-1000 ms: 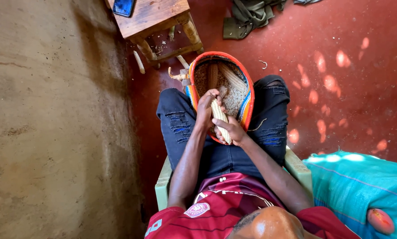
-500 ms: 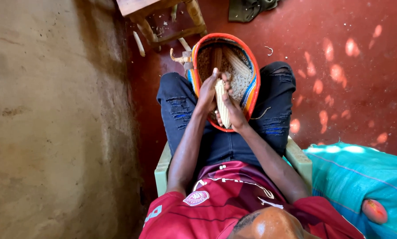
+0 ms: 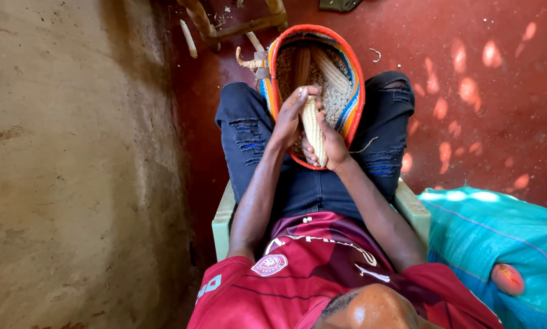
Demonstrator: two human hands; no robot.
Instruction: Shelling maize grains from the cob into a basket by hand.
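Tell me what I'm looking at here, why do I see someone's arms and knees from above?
The camera sits on the person's head and looks down, so you see their own arms and lap. They sit on a pale green chair on a red floor, beside a brown wall. Both hands hold a corn cob: the left hand wraps its top, the right hand grips its lower end. Between the knees rests a woven basket with an orange rim, holding loose kernels and more cobs. A turquoise sack lies at the right.
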